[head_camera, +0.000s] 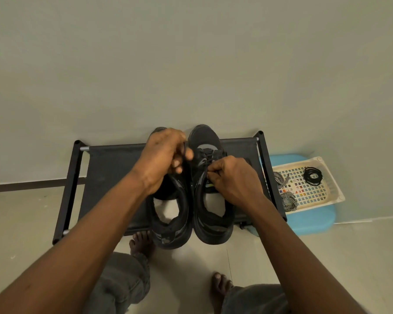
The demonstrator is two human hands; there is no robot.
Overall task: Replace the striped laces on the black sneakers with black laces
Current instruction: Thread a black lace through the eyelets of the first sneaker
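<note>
From my seat, nearest me are bare feet (141, 243) on the floor, then the heels of the left sneaker (168, 223) and right sneaker (213, 225), side by side on the rack (109, 168). The right hand (233, 177) sits at the right sneaker's upper eyelets, fingertips pinching the black lace (210, 155) that already crosses the tongue. The left hand (162, 155) hovers over the left sneaker, its fingers curled on what looks like the other end of that lace; I can't be sure, and it hides whether that shoe is laced. Farther right, the basket (313, 196) on a blue stool (313, 223) holds two bundles of striped laces (288, 200) and a coil (312, 176) of black lace, untouched. I judge the old laces are out and the right sneaker is being threaded near its top. Next I'd want each end fed through its eyelet and drawn even, then the coil fetched for the other shoe.
</note>
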